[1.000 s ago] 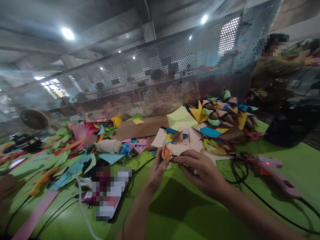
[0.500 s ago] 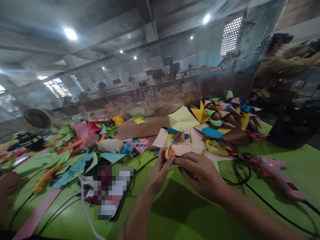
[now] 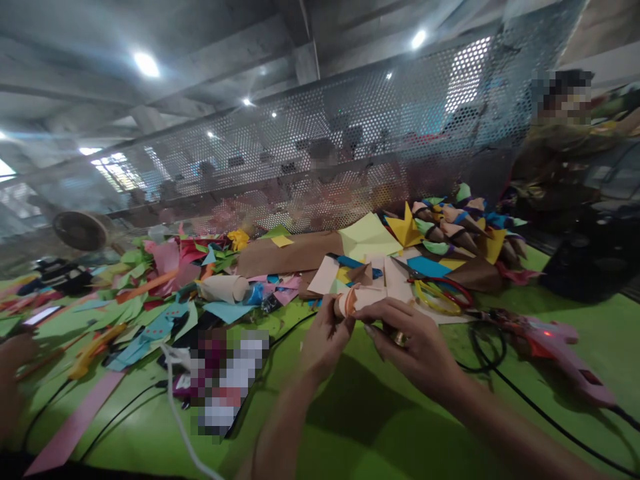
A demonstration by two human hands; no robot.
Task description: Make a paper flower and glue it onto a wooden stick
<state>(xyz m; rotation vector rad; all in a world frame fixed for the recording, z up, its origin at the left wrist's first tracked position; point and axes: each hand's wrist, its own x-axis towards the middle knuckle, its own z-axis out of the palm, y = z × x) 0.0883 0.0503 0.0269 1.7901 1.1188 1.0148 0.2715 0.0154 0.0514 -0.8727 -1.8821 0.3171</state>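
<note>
A small roll of peach and orange paper [image 3: 346, 303] is held up over the green table. My left hand [image 3: 325, 340] is closed around its left side, with thumb and fingers pinching it. From the right, my right hand [image 3: 407, 333] has its fingertips on the near edge of the roll, fingers bent together; a ring shows on one finger. Part of the roll is hidden by the fingers. Just behind lie flat pale paper sheets [image 3: 397, 279] and scissors with yellow and red handles [image 3: 443, 297].
A pink glue gun [image 3: 565, 353] with a lit red light and looped black cable lies at right. Paper cones [image 3: 450, 227] are piled behind. Paper scraps [image 3: 165, 263], a yellow glue gun [image 3: 95, 350] and a phone [image 3: 233, 387] lie left. Another person's hand [image 3: 15, 367] is at far left.
My right hand has turned slightly, its fingers more bent against the paper roll. The roll is tilted a little differently. The whole view has shifted slightly.
</note>
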